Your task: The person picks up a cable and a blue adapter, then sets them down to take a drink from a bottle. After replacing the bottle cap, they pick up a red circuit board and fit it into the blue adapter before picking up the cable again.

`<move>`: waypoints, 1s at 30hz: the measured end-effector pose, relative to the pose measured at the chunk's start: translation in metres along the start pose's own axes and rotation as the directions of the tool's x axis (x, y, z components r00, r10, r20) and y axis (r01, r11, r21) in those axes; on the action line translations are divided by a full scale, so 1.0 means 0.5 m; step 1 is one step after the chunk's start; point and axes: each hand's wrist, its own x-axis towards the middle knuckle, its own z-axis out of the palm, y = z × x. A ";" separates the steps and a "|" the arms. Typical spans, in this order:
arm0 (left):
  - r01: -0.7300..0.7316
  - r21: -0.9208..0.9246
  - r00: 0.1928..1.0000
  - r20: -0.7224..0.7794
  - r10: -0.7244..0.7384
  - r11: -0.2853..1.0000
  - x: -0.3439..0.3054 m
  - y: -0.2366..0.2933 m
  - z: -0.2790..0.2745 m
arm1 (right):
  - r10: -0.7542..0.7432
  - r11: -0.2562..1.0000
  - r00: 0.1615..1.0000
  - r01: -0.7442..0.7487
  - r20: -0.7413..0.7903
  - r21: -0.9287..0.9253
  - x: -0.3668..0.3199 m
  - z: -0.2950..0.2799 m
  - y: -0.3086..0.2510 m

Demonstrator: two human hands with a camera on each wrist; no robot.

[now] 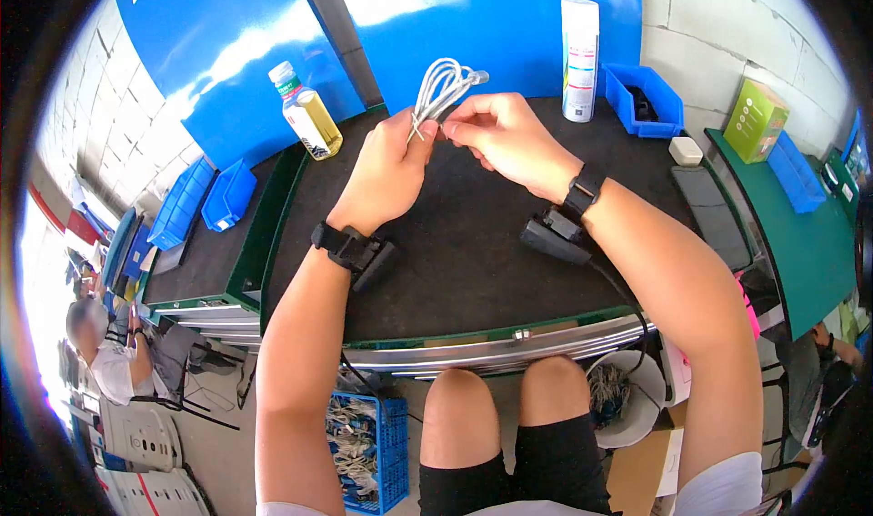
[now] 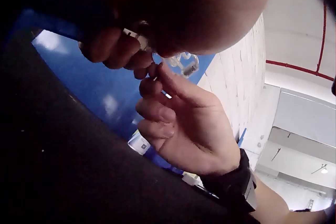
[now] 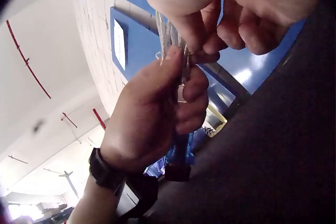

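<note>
A looped bundle of pale, clear-coated cable stands up from the left hand, whose thumb and fingers grip its lower end. A thin tie crosses the bundle near the thumb. Close on the right, the right hand pinches something small at the bundle's side with thumb and forefinger, its other fingers curled. In the left wrist view the right hand meets the left fingertips. The right wrist view shows the left hand around the cable strands; what the right fingertips pinch is mostly hidden.
On the dark worktop stand an oil bottle, a spray can and a blue bin. A phone-like dark slab lies at the right. Below are a blue crate of cables and a white bucket. A person sits at left.
</note>
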 end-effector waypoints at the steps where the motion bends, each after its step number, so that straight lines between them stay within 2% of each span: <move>1: 0.001 0.000 1.000 0.000 -0.001 1.000 -0.001 0.000 0.002 | 0.008 1.000 1.000 -0.009 0.004 0.028 -0.002 0.003 -0.003; 3: -0.032 0.053 0.996 -0.079 0.036 0.998 -0.004 0.000 0.005 | 0.047 0.998 0.999 -0.048 0.015 0.050 -0.006 0.008 -0.014; 5: -0.052 0.070 0.996 -0.064 0.057 0.996 -0.003 -0.005 0.006 | 0.086 0.994 0.996 -0.087 0.026 0.072 -0.004 0.013 -0.013; 7: -0.073 0.085 0.996 -0.048 0.078 0.994 -0.004 -0.004 0.008 | -0.111 0.994 0.993 0.111 0.032 -0.019 0.000 0.020 -0.002; 10: -0.107 0.126 0.994 -0.006 0.109 0.986 -0.007 0.015 0.010 | -0.130 0.991 0.991 0.130 0.019 -0.043 0.000 0.025 -0.005; 13: -0.055 0.146 0.998 0.038 0.050 0.988 -0.008 0.020 0.010 | -0.094 0.993 0.995 0.093 -0.014 -0.079 -0.008 0.025 -0.018; 15: -0.139 0.088 0.990 0.013 0.139 0.986 -0.006 0.007 0.014 | -0.111 0.990 0.994 0.110 -0.017 -0.085 -0.003 0.021 -0.007; 18: -0.098 0.073 0.995 0.028 0.096 0.993 -0.004 -0.003 0.011 | -0.159 0.981 0.987 0.156 -0.023 -0.116 0.011 0.015 0.021; 22: -0.115 0.009 0.993 0.031 0.115 0.993 -0.004 -0.007 0.010 | -0.211 0.969 0.977 0.206 -0.027 -0.137 0.012 0.014 0.022; 24: -0.066 -0.110 0.993 0.087 0.075 0.992 -0.003 -0.004 0.008 | -0.202 0.972 0.979 0.198 -0.018 -0.128 0.007 0.012 0.014; 25: -0.066 -0.109 0.993 0.088 0.076 0.992 -0.003 -0.002 0.006 | -0.192 0.974 0.981 0.190 -0.008 -0.121 0.004 0.011 0.008; 27: 0.108 -0.254 0.980 0.190 -0.060 0.961 -0.003 -0.001 0.000 | -0.194 0.977 0.981 0.194 0.014 -0.088 0.002 0.008 0.004; 28: 0.107 -0.254 0.980 0.192 -0.059 0.961 -0.003 -0.005 -0.003 | -0.196 0.979 0.980 0.198 0.038 -0.056 0.001 0.007 0.001; 30: 0.195 -0.395 0.964 0.246 -0.101 0.898 -0.004 -0.015 -0.006 | -0.197 0.978 0.979 0.200 0.054 -0.051 -0.001 0.004 -0.006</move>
